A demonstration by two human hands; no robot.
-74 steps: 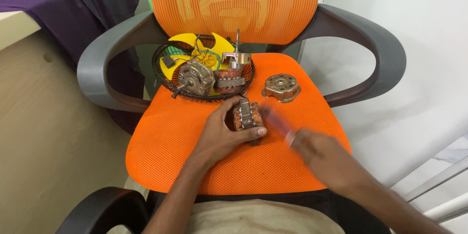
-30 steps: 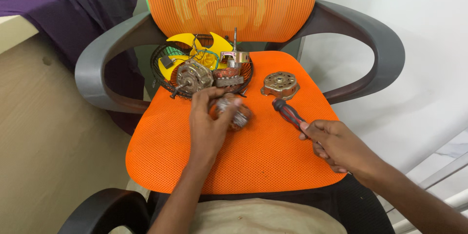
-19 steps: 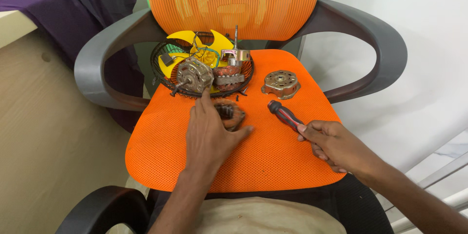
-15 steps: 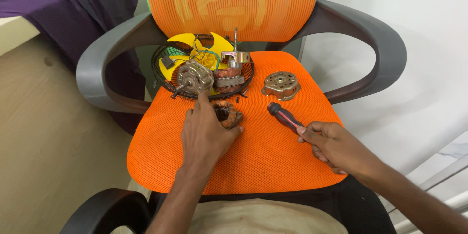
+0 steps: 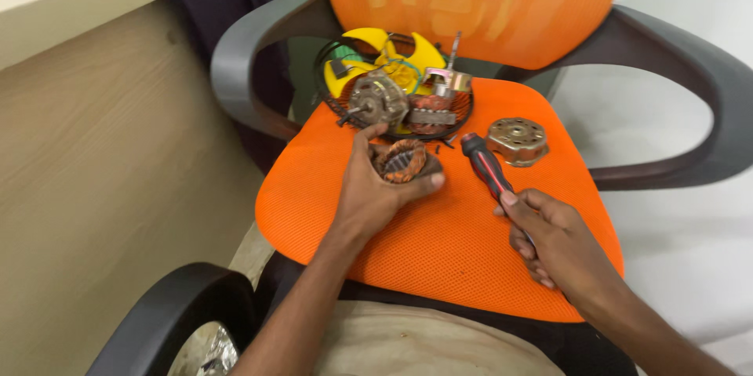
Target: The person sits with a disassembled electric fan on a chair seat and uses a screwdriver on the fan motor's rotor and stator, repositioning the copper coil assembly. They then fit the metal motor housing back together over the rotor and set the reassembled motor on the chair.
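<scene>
Left hand (image 5: 375,192) closed around copper-wound stator (image 5: 401,161), resting on orange chair seat (image 5: 439,243), centre-left. Just beyond: wire fan guard (image 5: 333,70) with yellow blade (image 5: 369,43) and motor parts (image 5: 376,100). Right hand (image 5: 558,244) gripping red-black screwdriver (image 5: 486,164), tip pointing far. Metal end cover (image 5: 516,141) far right on seat.

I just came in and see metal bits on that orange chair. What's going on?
A person is working on small motor parts laid on the chair seat. Their left hand grips a copper-wound coil. Their right hand holds a screwdriver with a red and black handle. A round metal cover lies beside it, and a wire guard behind holds yellow blades and more motor pieces.
</scene>
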